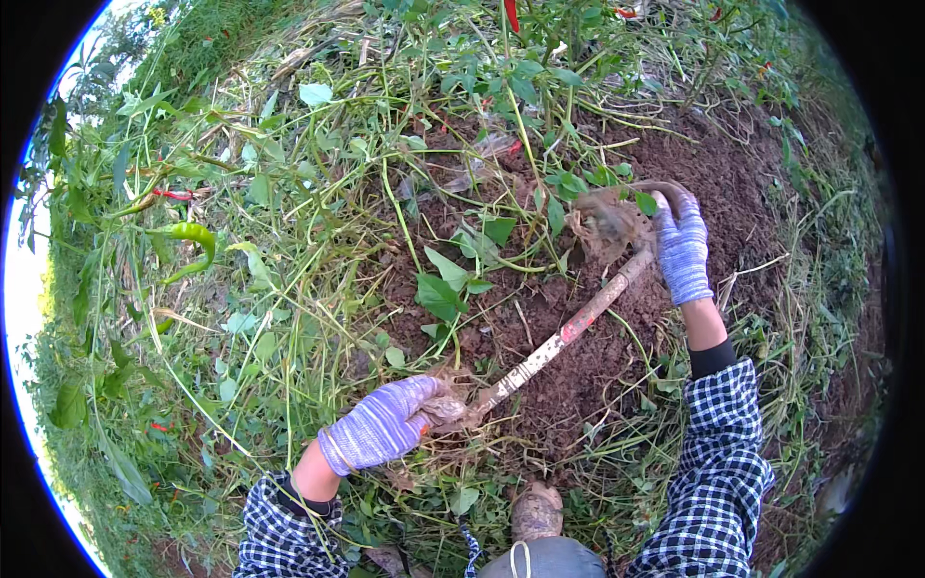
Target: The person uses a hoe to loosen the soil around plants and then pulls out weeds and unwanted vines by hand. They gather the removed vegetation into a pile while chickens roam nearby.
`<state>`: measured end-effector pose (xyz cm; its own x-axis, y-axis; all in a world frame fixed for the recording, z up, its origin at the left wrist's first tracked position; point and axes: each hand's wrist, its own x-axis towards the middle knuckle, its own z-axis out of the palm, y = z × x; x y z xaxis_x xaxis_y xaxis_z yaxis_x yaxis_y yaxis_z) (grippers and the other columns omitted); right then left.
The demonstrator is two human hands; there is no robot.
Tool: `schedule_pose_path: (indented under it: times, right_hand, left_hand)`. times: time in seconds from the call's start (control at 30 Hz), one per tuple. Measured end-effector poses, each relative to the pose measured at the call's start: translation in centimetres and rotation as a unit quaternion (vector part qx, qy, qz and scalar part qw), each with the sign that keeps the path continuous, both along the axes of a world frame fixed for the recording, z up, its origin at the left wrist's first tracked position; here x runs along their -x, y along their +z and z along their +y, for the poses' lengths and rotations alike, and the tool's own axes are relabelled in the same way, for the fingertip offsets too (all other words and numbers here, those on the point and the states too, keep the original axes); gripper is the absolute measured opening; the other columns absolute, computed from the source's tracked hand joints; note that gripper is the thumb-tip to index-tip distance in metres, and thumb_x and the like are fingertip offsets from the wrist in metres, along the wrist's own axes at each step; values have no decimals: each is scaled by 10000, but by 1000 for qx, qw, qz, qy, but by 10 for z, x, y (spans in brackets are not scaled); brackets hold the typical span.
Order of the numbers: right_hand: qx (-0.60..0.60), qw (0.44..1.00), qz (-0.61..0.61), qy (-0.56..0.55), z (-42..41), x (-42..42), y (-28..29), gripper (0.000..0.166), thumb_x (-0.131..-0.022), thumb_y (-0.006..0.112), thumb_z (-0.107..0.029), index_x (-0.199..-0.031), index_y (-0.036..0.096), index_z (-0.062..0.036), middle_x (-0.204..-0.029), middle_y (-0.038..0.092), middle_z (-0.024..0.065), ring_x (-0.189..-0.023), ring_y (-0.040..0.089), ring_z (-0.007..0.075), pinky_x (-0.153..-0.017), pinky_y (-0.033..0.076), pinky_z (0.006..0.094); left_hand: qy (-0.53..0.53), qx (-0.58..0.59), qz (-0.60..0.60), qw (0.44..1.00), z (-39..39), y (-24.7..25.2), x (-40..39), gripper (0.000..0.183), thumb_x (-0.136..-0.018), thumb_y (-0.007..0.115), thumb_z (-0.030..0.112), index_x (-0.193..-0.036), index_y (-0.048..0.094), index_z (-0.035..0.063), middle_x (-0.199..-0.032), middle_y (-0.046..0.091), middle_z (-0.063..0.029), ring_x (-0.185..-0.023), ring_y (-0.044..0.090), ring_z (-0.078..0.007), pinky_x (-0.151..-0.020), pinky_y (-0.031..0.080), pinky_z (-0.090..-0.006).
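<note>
My left hand, in a purple-and-white knit glove, is at lower centre. Its fingers close about a soil-coloured mass; blur and dirt hide where glove ends and mass begins. My right hand, in a matching glove with muddy fingers, is at right, curled over a blurred brown clump that looks like soil and roots. A worn rod or tool handle, white and red in its middle, slants between the hands. Its lower end meets the mass at my left hand; its upper end disappears beside the clump.
Loose reddish soil spreads under and beyond my right hand. Tangled green vines cover the left. A green chili pepper hangs there, and a red one at the top. A muddy shoe shows below.
</note>
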<state>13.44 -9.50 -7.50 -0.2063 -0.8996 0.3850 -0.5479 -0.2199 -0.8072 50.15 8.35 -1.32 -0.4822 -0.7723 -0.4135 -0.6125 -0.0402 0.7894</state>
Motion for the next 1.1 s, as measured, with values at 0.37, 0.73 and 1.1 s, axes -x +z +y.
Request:
schedule_pose_path:
  times: [0.37,0.73,1.1]
  right_hand:
    - [-273,899,342,14,-13,-36,-71,633,-775,669,-234,-1350,404,-224,-1252,468,267,-1035,570,377,-892,464,410]
    - [8,980,-182,-86,49,115,29,222,-853,590,-54,-1073,577,-34,-965,634,95,-823,629,177,-687,553,274]
    - [-175,876,67,444,152,-91,53,305,-800,623,-161,-1059,586,-4,-1124,543,211,-1053,519,355,-900,431,412]
  left_hand:
    - [-159,-272,146,938,45,10,35,474,-856,502,106,-1314,399,38,-1197,555,-125,-1115,530,-245,-958,400,-336]
    - [228,-94,167,955,20,20,12,281,-848,541,64,-1114,516,-23,-1005,616,-84,-964,571,-140,-886,448,-281]
    - [179,-43,294,938,3,7,64,534,-875,569,227,-1317,345,26,-1320,436,-95,-1195,428,-166,-1019,325,-307]
